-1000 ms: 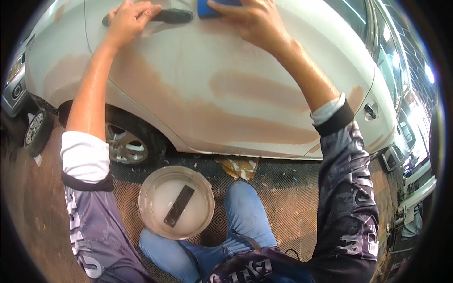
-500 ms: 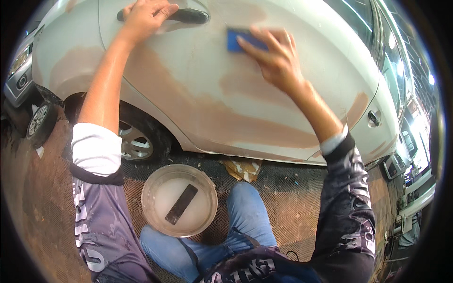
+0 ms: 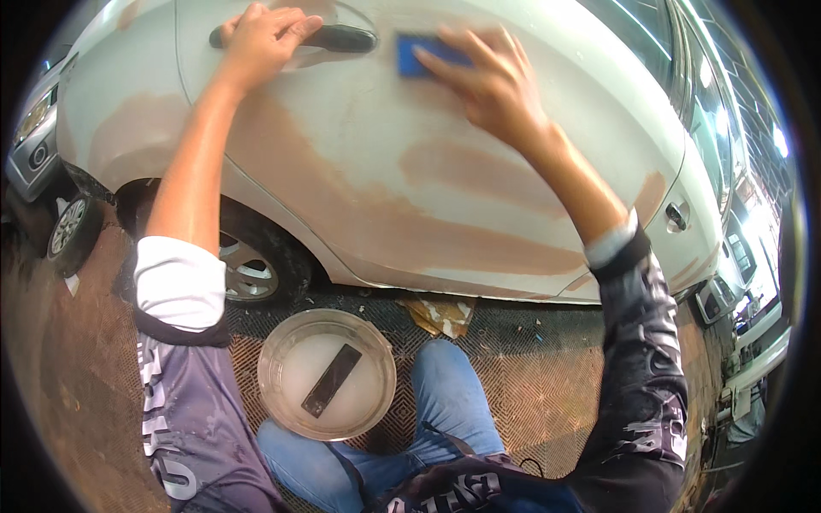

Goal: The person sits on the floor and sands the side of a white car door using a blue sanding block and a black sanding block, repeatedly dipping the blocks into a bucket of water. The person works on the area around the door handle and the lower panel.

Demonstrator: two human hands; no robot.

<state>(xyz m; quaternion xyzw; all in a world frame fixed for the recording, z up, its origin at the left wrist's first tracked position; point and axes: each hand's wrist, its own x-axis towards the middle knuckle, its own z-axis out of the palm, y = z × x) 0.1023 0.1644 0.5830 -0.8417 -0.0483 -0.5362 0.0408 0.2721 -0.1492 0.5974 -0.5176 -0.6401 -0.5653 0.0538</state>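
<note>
Can't see the whole blue block (image 3: 428, 43), kinda blurry and partly covered by the right hand (image 3: 500, 81). Looks pinched in a half-curled grip, held at the car door (image 3: 342, 171) just right of the black handle (image 3: 346, 39). Got the left hand (image 3: 259, 47) draped over that handle, partly hidden, so can't tell how far closed. Seeing both forearms (image 3: 195, 184) angled inward.

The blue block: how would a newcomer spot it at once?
Find the pale car door across the upper middle, then the long black handle near the top. Just right of that, the person's right hand holds the blue block. Its strong blue stands out from the black handle and pale door.
</note>
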